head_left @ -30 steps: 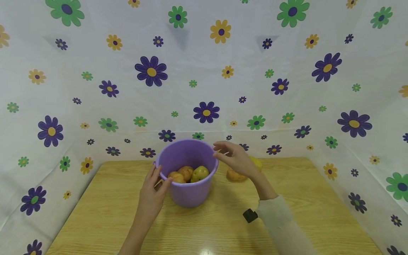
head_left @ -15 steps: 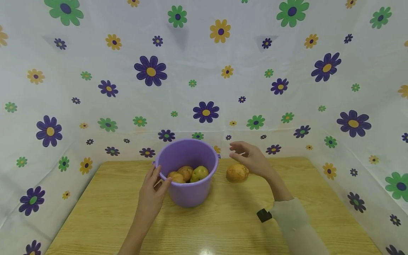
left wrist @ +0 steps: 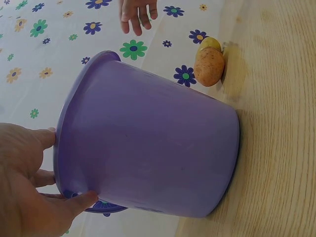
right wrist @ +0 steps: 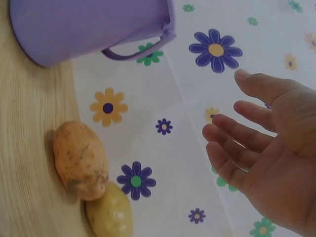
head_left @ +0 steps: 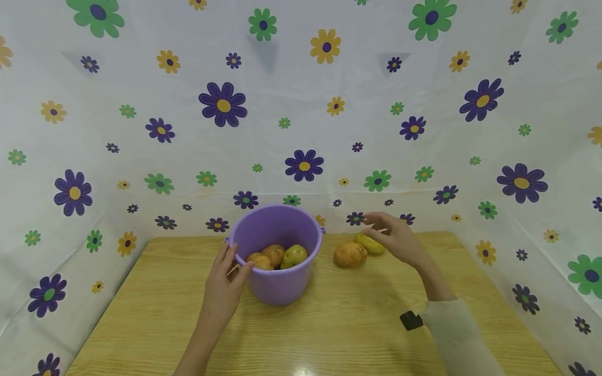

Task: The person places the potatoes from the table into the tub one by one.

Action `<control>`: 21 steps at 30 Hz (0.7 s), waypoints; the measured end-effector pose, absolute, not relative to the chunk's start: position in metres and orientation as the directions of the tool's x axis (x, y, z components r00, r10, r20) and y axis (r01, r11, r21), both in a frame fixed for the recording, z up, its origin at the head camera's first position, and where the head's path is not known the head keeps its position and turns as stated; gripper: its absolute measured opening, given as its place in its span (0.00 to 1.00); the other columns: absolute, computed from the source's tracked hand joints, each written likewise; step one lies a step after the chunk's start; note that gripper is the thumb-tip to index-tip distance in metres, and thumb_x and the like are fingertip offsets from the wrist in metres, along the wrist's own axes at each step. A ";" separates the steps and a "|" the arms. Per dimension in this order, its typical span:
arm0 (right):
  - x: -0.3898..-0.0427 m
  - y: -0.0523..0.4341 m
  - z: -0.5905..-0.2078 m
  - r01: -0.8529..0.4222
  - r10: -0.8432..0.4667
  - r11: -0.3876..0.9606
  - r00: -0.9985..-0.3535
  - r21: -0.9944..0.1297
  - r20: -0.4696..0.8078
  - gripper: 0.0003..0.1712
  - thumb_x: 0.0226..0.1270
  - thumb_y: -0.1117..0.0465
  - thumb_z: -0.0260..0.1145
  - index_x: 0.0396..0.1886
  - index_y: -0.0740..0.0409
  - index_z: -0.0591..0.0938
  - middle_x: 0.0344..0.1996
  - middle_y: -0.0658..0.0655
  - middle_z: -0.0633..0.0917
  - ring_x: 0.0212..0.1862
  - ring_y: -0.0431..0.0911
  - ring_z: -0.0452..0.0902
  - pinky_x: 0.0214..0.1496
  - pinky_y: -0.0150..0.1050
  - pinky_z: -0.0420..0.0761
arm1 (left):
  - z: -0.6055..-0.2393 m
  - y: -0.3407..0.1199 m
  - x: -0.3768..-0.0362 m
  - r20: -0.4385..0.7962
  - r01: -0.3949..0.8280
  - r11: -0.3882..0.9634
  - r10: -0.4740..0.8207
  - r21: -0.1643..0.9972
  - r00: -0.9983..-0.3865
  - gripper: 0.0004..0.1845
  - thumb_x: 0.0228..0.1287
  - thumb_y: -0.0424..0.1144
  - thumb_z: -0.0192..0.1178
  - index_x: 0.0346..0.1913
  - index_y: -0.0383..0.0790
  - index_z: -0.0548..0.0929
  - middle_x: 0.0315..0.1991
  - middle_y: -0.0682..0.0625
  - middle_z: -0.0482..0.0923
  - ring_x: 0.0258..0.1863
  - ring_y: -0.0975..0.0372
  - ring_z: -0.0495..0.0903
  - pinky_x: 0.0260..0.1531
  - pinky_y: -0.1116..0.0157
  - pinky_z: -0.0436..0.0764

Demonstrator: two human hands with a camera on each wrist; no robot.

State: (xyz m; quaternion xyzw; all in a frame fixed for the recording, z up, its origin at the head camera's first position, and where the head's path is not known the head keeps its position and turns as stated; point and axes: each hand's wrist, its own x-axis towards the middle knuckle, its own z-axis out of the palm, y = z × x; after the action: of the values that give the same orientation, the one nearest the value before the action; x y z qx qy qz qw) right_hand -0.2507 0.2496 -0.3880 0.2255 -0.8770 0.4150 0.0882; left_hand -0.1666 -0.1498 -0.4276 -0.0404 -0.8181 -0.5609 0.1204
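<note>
The bucket [head_left: 276, 249] stands upright near the back edge of the table [head_left: 329, 334], a little left of its middle. Inside lie three potatoes [head_left: 277, 256], two brownish and one greenish. The left hand [head_left: 224, 284] grips the bucket at its near-left rim, thumb hooked over the edge and fingers round the outside wall; the left wrist view shows the same hold, thumb and fingers [left wrist: 47, 140] pinching the rim [left wrist: 64, 148].

To the bucket's right, close to the back edge, a brown potato [head_left: 350, 254] rests on the table, and a yellow potato [head_left: 369, 243] lies just behind it, touching or nearly so. The right hand [head_left: 397, 237] hovers above the yellow one with its fingers [right wrist: 237, 140] spread and loosely bent, holding nothing.

Judging from this, the main risk lies in the pair lying so close: fingers closing on the yellow potato could nudge the brown one and set it rolling along the table, or the yellow one could slip back against the flowered sheet [head_left: 301, 104] at the back edge. The sheet leaves little room behind for the fingers to get round it. The bucket seems safe from tipping while the left hand steadies it.
</note>
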 end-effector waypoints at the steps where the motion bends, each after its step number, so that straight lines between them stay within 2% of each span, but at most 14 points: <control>1: -0.250 0.253 -0.389 -0.472 -0.320 0.558 -0.881 -0.682 0.347 0.24 0.77 0.60 0.66 0.67 0.65 0.77 0.56 0.65 0.84 0.53 0.56 0.82 0.56 0.46 0.86 | -0.427 -0.150 -0.167 0.236 0.195 0.369 -0.068 0.909 -0.969 0.38 0.77 0.46 0.62 0.79 0.30 0.60 0.83 0.41 0.46 0.73 0.46 0.67 0.68 0.61 0.74; 7: -0.247 0.270 -0.392 -0.463 -0.303 0.574 -0.887 -0.676 0.349 0.24 0.77 0.61 0.65 0.67 0.67 0.77 0.55 0.66 0.85 0.53 0.58 0.82 0.56 0.43 0.86 | -0.427 -0.150 -0.166 0.222 0.183 0.371 -0.067 0.911 -0.973 0.38 0.77 0.44 0.62 0.79 0.31 0.60 0.83 0.42 0.45 0.74 0.47 0.66 0.68 0.62 0.74; 14: -0.244 0.284 -0.397 -0.423 -0.282 0.591 -0.906 -0.686 0.316 0.25 0.78 0.60 0.65 0.68 0.67 0.76 0.56 0.66 0.84 0.54 0.57 0.81 0.55 0.33 0.83 | -0.426 -0.150 -0.167 0.222 0.184 0.354 -0.069 0.917 -0.973 0.37 0.77 0.41 0.62 0.79 0.30 0.60 0.83 0.42 0.45 0.74 0.47 0.66 0.67 0.63 0.75; 18: -0.242 0.288 -0.399 -0.403 -0.272 0.600 -0.915 -0.691 0.297 0.25 0.78 0.59 0.65 0.68 0.66 0.75 0.57 0.66 0.83 0.54 0.56 0.81 0.55 0.35 0.83 | -0.426 -0.150 -0.166 0.220 0.184 0.348 -0.067 0.919 -0.973 0.37 0.77 0.41 0.62 0.79 0.30 0.59 0.83 0.42 0.44 0.74 0.47 0.66 0.67 0.64 0.74; 21: -0.240 0.288 -0.401 -0.388 -0.267 0.603 -0.922 -0.697 0.281 0.26 0.78 0.58 0.65 0.69 0.66 0.75 0.58 0.66 0.83 0.55 0.56 0.80 0.57 0.41 0.84 | -0.426 -0.149 -0.166 0.218 0.184 0.342 -0.065 0.922 -0.974 0.37 0.76 0.41 0.62 0.79 0.30 0.59 0.83 0.42 0.44 0.74 0.47 0.66 0.68 0.63 0.74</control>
State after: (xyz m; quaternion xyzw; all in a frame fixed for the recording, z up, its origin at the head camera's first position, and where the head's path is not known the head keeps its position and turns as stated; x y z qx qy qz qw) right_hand -0.2404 0.2883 -0.4010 0.1836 -0.8923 0.4057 0.0742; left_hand -0.1658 -0.1493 -0.4255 -0.0364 -0.8119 -0.5724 0.1086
